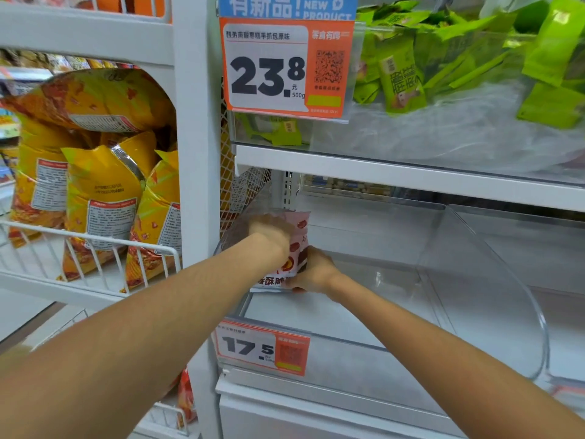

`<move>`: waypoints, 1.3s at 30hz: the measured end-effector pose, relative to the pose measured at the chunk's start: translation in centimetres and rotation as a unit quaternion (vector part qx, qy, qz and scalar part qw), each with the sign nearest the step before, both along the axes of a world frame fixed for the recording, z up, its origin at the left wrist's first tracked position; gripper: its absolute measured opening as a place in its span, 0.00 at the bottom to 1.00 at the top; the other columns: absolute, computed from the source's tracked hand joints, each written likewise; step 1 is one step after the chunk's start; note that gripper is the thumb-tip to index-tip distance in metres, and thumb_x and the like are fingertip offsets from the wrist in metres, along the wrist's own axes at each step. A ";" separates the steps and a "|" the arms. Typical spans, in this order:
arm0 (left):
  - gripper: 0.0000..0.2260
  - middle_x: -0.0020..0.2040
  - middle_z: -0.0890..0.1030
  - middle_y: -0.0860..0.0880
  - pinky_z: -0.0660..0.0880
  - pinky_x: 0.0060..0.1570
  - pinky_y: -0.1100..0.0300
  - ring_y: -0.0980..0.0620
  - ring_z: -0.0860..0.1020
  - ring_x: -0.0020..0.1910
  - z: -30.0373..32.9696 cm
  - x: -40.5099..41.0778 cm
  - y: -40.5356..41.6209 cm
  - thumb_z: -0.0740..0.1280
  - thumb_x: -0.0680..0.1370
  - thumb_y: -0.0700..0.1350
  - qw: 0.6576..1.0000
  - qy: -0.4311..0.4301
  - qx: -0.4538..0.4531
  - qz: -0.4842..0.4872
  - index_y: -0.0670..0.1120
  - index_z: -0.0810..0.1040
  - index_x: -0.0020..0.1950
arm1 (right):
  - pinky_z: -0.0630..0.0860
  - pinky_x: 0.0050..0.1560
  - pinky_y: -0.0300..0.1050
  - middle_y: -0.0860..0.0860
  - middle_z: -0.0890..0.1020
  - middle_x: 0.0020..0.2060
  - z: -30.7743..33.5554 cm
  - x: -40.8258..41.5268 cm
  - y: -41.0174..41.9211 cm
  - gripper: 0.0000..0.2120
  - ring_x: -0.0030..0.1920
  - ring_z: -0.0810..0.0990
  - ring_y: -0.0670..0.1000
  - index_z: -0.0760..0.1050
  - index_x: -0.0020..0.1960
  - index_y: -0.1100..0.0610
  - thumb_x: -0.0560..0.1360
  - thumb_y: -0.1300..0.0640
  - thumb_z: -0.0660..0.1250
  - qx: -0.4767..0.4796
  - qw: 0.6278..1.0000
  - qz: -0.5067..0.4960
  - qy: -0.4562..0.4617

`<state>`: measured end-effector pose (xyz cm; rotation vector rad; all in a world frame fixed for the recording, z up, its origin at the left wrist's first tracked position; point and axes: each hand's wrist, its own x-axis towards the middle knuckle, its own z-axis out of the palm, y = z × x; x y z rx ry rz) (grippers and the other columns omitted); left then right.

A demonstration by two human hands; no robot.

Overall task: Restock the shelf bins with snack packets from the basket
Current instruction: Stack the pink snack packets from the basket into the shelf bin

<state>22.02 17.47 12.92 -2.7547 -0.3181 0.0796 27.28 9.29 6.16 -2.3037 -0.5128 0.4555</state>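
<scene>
Step in hand: placing a snack packet into the clear shelf bin on the lower shelf, at the bin's far-left end against the white upright. The packet is white and pink with red date-like prints, standing roughly upright with its bottom edge on or just above the bin floor; which of the two cannot be told. Left hand sits over the upper part of the packet, fingers curled round its top edge from the left; fingertips hidden behind the packet. Right hand grips the lower right edge, fingers pinched narrow on it near the printed red characters. So both hands hold the one packet, top and bottom, and the packet lies between them. The rest of the bin looks bare, so the restock is judged to be at its very start for this bin. Basket not in view. Next move, as a judgement: settle the packet against the left wall so it stays upright, let go with both hands, then draw them out past the price tag at the bin front without catching it
</scene>
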 end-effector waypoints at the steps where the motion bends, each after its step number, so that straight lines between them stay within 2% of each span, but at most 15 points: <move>1: 0.17 0.65 0.73 0.44 0.71 0.59 0.57 0.46 0.73 0.64 0.2 -0.1 0.1 0.62 0.79 0.41 1.000 -0.007 0.010 -0.002 0.44 0.69 0.68 | 0.81 0.51 0.52 0.55 0.80 0.54 -0.1 0.0 0.2 0.25 0.54 0.80 0.57 0.72 0.59 0.57 0.65 0.63 0.76 0.014 1.000 0.000 -0.005; 6: 0.15 0.63 0.74 0.45 0.71 0.57 0.56 0.46 0.74 0.62 -0.4 0.0 0.2 0.63 0.78 0.42 1.000 0.007 0.029 0.000 0.44 0.71 0.65 | 0.77 0.59 0.51 0.55 0.76 0.60 0.6 -0.1 0.6 0.31 0.60 0.76 0.58 0.68 0.64 0.58 0.64 0.62 0.77 -0.006 0.999 0.017 0.030; 8: 0.15 0.62 0.75 0.45 0.72 0.57 0.55 0.46 0.74 0.61 -0.3 0.0 0.1 0.63 0.78 0.43 0.999 0.015 0.036 0.003 0.44 0.71 0.65 | 0.79 0.55 0.48 0.56 0.77 0.59 1.0 -0.2 0.3 0.26 0.59 0.77 0.57 0.71 0.61 0.58 0.66 0.62 0.76 -0.007 0.998 0.021 0.051; 11: 0.19 0.62 0.73 0.44 0.71 0.55 0.55 0.45 0.73 0.61 0.0 -0.3 -0.1 0.64 0.78 0.44 0.999 0.021 0.035 -0.002 0.42 0.68 0.67 | 0.80 0.52 0.45 0.57 0.79 0.55 1.9 -0.3 -0.5 0.12 0.53 0.80 0.55 0.74 0.50 0.57 0.70 0.64 0.73 0.005 0.996 0.026 0.088; 13: 0.18 0.61 0.74 0.44 0.69 0.48 0.57 0.46 0.74 0.59 0.2 -0.6 -0.1 0.62 0.79 0.43 1.000 0.009 0.023 -0.011 0.41 0.67 0.68 | 0.80 0.52 0.44 0.57 0.80 0.54 2.5 -0.4 -1.0 0.10 0.49 0.81 0.53 0.75 0.51 0.58 0.72 0.63 0.72 0.012 0.994 0.022 0.103; 15: 0.15 0.55 0.76 0.46 0.66 0.42 0.61 0.48 0.74 0.53 0.3 -0.8 -0.1 0.60 0.80 0.41 1.000 -0.017 -0.001 -0.021 0.42 0.69 0.66 | 0.80 0.51 0.41 0.57 0.81 0.53 2.9 -0.7 -1.3 0.14 0.48 0.81 0.52 0.75 0.56 0.61 0.73 0.61 0.72 0.012 0.995 0.018 0.102; 16: 0.13 0.49 0.75 0.47 0.65 0.38 0.62 0.49 0.72 0.49 0.4 -0.9 0.0 0.58 0.80 0.41 0.999 -0.032 -0.011 -0.024 0.42 0.70 0.65 | 0.79 0.50 0.41 0.57 0.81 0.52 3.0 -0.8 -1.4 0.15 0.48 0.81 0.52 0.75 0.57 0.62 0.73 0.60 0.72 0.013 0.995 0.014 0.099; 18: 0.12 0.41 0.69 0.48 0.64 0.35 0.64 0.51 0.68 0.45 0.6 -0.9 0.2 0.57 0.81 0.41 0.998 -0.053 -0.022 -0.028 0.43 0.72 0.63 | 0.79 0.50 0.41 0.56 0.80 0.49 3.1 -0.9 -1.5 0.15 0.47 0.80 0.51 0.76 0.57 0.63 0.73 0.60 0.72 0.014 0.996 0.009 0.085; 21: 0.10 0.46 0.70 0.48 0.65 0.42 0.62 0.51 0.69 0.45 0.8 -1.0 0.3 0.58 0.80 0.42 0.997 -0.059 -0.028 -0.029 0.44 0.73 0.60 | 0.79 0.54 0.44 0.58 0.81 0.51 3.3 -1.2 -1.7 0.15 0.48 0.80 0.52 0.75 0.58 0.63 0.73 0.62 0.71 -0.001 0.997 0.017 0.074; 24: 0.10 0.46 0.70 0.48 0.65 0.36 0.62 0.51 0.69 0.44 1.2 -1.9 0.1 0.59 0.79 0.40 0.997 -0.069 -0.027 -0.037 0.44 0.74 0.59 | 0.79 0.52 0.44 0.59 0.79 0.55 3.9 -1.6 -2.5 0.17 0.53 0.81 0.55 0.72 0.61 0.63 0.74 0.61 0.70 -0.008 0.998 0.014 0.057; 26: 0.10 0.46 0.72 0.47 0.64 0.35 0.63 0.50 0.70 0.45 1.7 -2.8 -0.4 0.61 0.78 0.40 0.995 -0.081 -0.037 -0.035 0.44 0.74 0.59 | 0.79 0.50 0.43 0.58 0.79 0.54 4.5 -2.1 -3.6 0.17 0.52 0.81 0.55 0.72 0.62 0.62 0.75 0.60 0.68 -0.006 1.000 0.005 0.028; 29: 0.12 0.53 0.78 0.47 0.68 0.45 0.56 0.46 0.76 0.53 2.8 -5.0 -1.7 0.65 0.77 0.44 0.987 -0.107 -0.113 -0.030 0.46 0.74 0.59 | 0.79 0.43 0.42 0.55 0.80 0.46 6.1 -3.6 -6.1 0.08 0.41 0.80 0.52 0.76 0.55 0.59 0.76 0.58 0.66 0.031 0.999 -0.004 0.002; 31: 0.14 0.56 0.79 0.47 0.69 0.47 0.55 0.45 0.77 0.56 3.3 -6.8 -2.8 0.66 0.76 0.47 0.972 -0.135 -0.187 -0.035 0.48 0.76 0.61 | 0.77 0.39 0.40 0.53 0.81 0.40 7.3 -5.1 -8.0 0.03 0.36 0.78 0.49 0.77 0.48 0.58 0.76 0.61 0.65 0.066 0.998 -0.002 -0.004; 36: 0.12 0.53 0.81 0.56 0.73 0.52 0.55 0.50 0.78 0.55 3.9 -13.5 -6.2 0.66 0.74 0.50 0.917 -0.172 -0.357 -0.034 0.55 0.77 0.57 | 0.72 0.30 0.33 0.52 0.79 0.33 10.0 -11.3 -13.5 0.08 0.30 0.76 0.46 0.78 0.45 0.58 0.76 0.67 0.62 0.117 0.992 0.031 -0.045; 39: 0.10 0.48 0.81 0.58 0.73 0.49 0.59 0.53 0.78 0.53 2.9 -17.8 -8.2 0.67 0.75 0.51 0.917 -0.104 -0.384 -0.040 0.54 0.78 0.56 | 0.74 0.31 0.34 0.50 0.80 0.33 9.6 -15.3 -17.2 0.08 0.31 0.77 0.46 0.77 0.43 0.55 0.77 0.65 0.64 0.056 0.996 0.070 -0.014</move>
